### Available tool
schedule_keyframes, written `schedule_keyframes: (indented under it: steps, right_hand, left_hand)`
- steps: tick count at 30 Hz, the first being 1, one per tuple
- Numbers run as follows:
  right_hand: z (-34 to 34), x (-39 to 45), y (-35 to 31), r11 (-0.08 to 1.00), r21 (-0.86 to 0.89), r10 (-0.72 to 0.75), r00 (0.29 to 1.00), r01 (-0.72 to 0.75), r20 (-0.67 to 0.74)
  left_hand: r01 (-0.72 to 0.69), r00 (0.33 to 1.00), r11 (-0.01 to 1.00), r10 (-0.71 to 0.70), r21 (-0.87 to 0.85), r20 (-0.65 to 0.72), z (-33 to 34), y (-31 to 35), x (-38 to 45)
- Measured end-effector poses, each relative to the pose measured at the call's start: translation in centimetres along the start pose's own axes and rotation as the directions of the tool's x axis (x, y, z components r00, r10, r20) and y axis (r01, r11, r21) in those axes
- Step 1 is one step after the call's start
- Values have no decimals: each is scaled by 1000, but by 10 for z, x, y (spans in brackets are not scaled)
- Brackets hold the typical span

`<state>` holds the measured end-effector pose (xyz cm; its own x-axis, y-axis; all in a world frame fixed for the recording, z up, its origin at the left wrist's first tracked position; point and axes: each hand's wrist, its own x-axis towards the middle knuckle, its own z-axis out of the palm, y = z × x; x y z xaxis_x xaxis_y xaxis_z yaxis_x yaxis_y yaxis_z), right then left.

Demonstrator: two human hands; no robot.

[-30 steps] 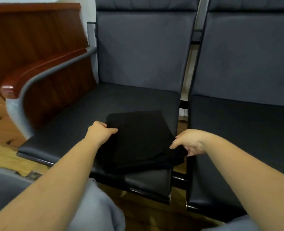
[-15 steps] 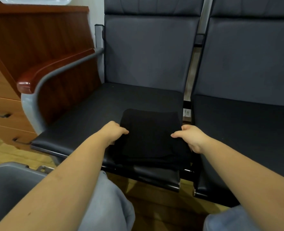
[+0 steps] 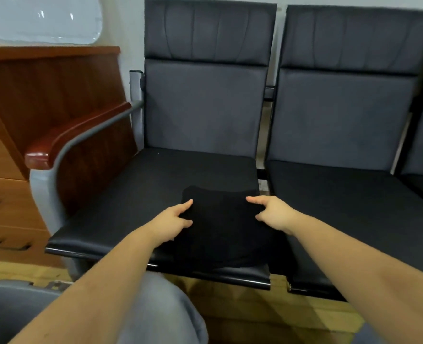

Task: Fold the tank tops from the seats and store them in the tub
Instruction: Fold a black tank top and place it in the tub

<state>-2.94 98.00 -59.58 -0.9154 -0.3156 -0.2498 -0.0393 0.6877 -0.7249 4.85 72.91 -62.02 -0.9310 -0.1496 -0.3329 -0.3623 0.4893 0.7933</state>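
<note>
- A folded black tank top [image 3: 220, 224] lies on the front part of the left seat [image 3: 136, 194], near that seat's right edge, its near edge reaching almost to the seat's front lip
- The left hand [image 3: 172, 220] rests on the garment's left edge; its fingers [image 3: 187, 203] are stretched out and slightly spread, index pointing forward across the cloth, thumb lying flat on the fabric
- The right hand [image 3: 273, 214] rests on the garment's right edge; index finger straight and pointing inward, thumb lower on the cloth, the remaining fingers curled under, so I cannot tell whether they grip the fabric
- The neighbouring right seat [image 3: 349, 207] is dark and padded like the first
- A grey tub [image 3: 9, 311] shows at the lower left corner, beside the person's grey-clad knee [image 3: 160, 309]
- A wooden armrest [image 3: 76, 132] on a grey metal frame flanks the left seat, with a wooden drawer cabinet [image 3: 11, 135] behind it
</note>
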Motion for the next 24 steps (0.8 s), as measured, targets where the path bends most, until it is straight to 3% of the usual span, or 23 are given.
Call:
schedule_keyframes:
  steps: [6,17,24]
  right_hand:
    - [-9,12,-36,995,-28,-93,996,92,-12]
    - [-12,44,-87,957,-39,-286,958,286,3]
    - [-28,105,-133,931,-59,-359,933,360,15]
  left_hand:
    - [36,999,996,-35,-77,12,-33,14,-5]
    - [50,983,990,-71,-129,-168,-86,23,-9]
    - [46,969,992,-74,-122,-238,-136,51,31]
